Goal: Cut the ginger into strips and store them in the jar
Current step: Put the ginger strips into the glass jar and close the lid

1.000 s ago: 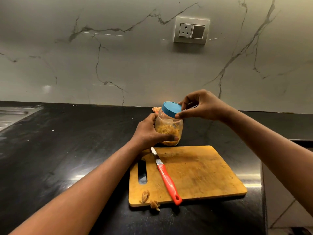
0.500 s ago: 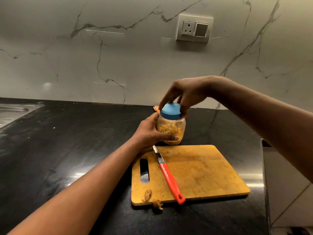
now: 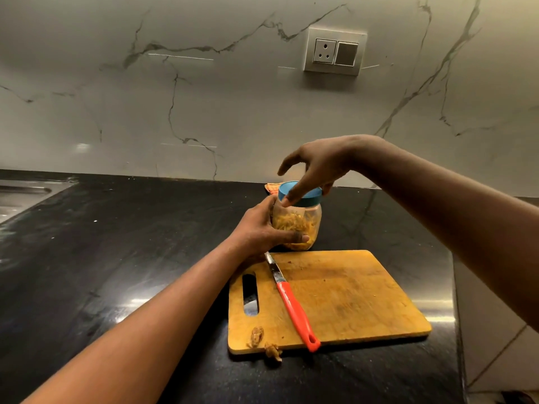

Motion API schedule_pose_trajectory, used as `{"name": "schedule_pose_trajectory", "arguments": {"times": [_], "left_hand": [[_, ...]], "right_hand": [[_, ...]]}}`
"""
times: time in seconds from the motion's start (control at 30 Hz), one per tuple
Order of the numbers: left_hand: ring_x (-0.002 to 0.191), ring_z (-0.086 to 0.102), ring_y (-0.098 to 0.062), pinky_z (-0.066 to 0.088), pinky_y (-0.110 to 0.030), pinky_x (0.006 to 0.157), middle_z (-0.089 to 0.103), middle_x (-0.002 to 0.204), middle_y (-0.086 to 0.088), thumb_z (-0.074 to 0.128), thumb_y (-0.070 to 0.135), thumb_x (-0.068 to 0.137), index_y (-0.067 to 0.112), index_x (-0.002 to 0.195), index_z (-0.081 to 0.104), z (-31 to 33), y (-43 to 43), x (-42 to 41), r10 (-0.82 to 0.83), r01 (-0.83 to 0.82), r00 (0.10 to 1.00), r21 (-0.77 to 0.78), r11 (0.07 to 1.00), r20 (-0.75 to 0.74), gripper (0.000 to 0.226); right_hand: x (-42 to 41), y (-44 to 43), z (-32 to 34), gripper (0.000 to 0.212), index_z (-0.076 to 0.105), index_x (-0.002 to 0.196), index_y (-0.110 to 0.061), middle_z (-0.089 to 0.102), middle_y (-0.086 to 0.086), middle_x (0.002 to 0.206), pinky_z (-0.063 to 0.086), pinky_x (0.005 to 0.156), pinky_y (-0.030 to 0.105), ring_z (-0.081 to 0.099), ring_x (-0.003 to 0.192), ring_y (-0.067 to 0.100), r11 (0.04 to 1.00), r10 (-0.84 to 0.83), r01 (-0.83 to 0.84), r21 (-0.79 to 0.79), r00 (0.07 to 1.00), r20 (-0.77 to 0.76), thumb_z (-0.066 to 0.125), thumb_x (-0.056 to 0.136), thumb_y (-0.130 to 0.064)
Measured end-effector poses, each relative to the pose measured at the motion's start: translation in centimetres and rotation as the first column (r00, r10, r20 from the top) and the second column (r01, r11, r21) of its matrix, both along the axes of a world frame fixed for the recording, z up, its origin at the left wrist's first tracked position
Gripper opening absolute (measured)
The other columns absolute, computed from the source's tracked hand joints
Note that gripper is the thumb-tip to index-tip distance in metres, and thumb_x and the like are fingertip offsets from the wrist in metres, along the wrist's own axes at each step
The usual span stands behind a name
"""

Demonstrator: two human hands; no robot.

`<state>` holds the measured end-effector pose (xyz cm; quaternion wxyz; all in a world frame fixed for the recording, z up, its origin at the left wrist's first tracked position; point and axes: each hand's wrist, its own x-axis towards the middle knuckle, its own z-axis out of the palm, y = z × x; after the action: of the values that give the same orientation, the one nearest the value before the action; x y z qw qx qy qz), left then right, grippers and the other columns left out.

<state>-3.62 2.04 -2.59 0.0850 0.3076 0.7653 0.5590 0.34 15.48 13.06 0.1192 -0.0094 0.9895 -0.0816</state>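
Observation:
A clear jar (image 3: 309, 227) with ginger strips in its lower half stands on the black counter just beyond the wooden cutting board (image 3: 350, 295). My left hand (image 3: 259, 228) grips the jar's body from the left. A blue lid (image 3: 309, 197) sits flat on the jar's mouth. My right hand (image 3: 318, 164) arches over the lid from above, thumb on its front edge and fingers behind it, with the index finger raised. A red-handled knife (image 3: 294, 307) lies on the board, blade pointing toward the jar.
Two ginger scraps (image 3: 256, 335) lie at the board's near left corner, one over the edge. An orange cloth (image 3: 271, 188) peeks out behind the jar. A steel sink (image 3: 20, 196) is at the far left. The counter ends at the right (image 3: 458, 316), where the floor shows below.
The lid, tilted at the jar's mouth a second ago, now sits flat on it. My right hand rose above the lid and turned on it. My left hand stayed on the jar.

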Motion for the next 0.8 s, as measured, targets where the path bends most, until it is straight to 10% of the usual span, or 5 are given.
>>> {"name": "schedule_pose_trajectory", "arguments": {"times": [0.4, 0.57, 0.8], "left_hand": [[0.109, 0.057, -0.008, 0.049, -0.017, 0.081, 0.055, 0.118, 0.014, 0.087, 0.025, 0.071, 0.032, 0.133, 0.041, 0.0, 0.2, 0.2, -0.005, 0.005, 1.0, 0.015, 1.0, -0.012, 0.078], [0.099, 0.058, -0.003, 0.051, -0.013, 0.07, 0.055, 0.109, 0.019, 0.088, 0.028, 0.07, 0.031, 0.129, 0.044, 0.1, 0.1, 0.6, 0.021, -0.021, 0.997, 0.007, 1.0, -0.069, 0.074], [0.099, 0.06, -0.001, 0.051, -0.014, 0.07, 0.059, 0.111, 0.017, 0.089, 0.027, 0.068, 0.033, 0.127, 0.045, -0.1, 0.3, 0.8, 0.074, -0.07, 0.995, 0.057, 0.996, -0.069, 0.074]], "right_hand": [[0.3, -0.1, 0.7, 0.064, 0.058, 0.126, -0.029, 0.047, -0.011, 0.093, 0.059, 0.072, 0.045, 0.059, 0.095, 0.028, 0.997, 0.059, -0.055, -0.05, 0.995, 0.082, 0.081, 0.07, -0.007], [0.0, 0.2, 0.1, 0.056, 0.066, 0.113, -0.023, 0.055, 0.0, 0.109, 0.061, 0.061, 0.038, 0.063, 0.081, 0.022, 0.998, 0.011, -0.011, -0.063, 1.0, -0.001, 0.087, 0.062, -0.032], [0.3, 0.5, -2.5, 0.084, 0.061, 0.08, -0.006, 0.066, 0.007, 0.069, 0.056, 0.049, 0.028, 0.067, 0.051, 0.021, 0.981, -0.071, 0.117, 0.157, 0.959, -0.275, 0.052, 0.06, -0.087]]}}
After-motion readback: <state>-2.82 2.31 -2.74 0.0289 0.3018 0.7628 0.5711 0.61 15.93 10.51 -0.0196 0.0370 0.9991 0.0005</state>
